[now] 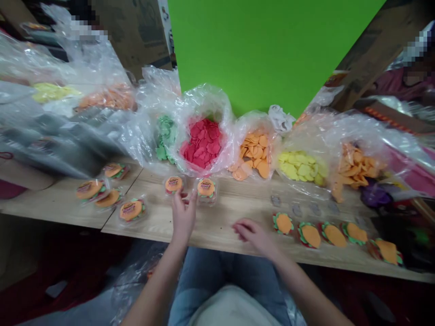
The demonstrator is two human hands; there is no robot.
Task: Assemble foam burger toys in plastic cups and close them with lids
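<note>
My left hand is over the middle of the wooden table, its fingers apart, with its fingertips between two clear boxes that hold burger-shaped pieces. One boxed burger lies just beyond its fingertips on the left; another boxed burger is to the right. Whether the fingertips touch either box is unclear. Over the table's front part, my right hand has its fingers curled together, and what they hold, if anything, is hidden. To its right stands a row of several burger stacks, the nearest stack having an orange top over green and red layers.
Open plastic bags stand along the back with green, red, orange and yellow pieces. A green panel rises behind. More boxed burgers lie at left. A person is partly visible at far right.
</note>
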